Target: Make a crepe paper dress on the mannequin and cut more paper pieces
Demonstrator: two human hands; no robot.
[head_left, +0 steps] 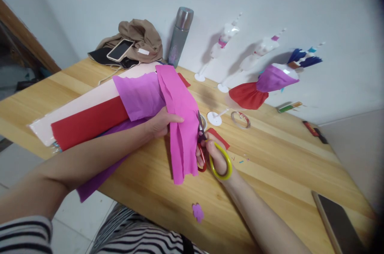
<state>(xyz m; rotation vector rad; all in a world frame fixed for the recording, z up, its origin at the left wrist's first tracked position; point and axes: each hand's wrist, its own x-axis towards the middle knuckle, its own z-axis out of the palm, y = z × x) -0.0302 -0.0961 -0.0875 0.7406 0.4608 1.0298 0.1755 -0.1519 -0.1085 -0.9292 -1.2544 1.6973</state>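
My left hand (162,123) is closed on a folded strip of bright pink crepe paper (181,126), holding it up over the wooden table (270,166). My right hand (214,156) grips scissors (205,146) with one red and one yellow-green handle loop. The blades bite into the pink strip's right edge. Under my left forearm lie rolls of purple crepe paper (138,96), red crepe paper (90,122) and pale pink paper (81,104).
A small purple paper flower (198,212) lies near the front edge. Behind stand a steel flask (180,36), a phone (120,50) on brown cloth, white doll stands (220,44), a doll in a red and purple paper dress (261,86) and a tape ring (240,119). A dark tablet (339,220) lies right.
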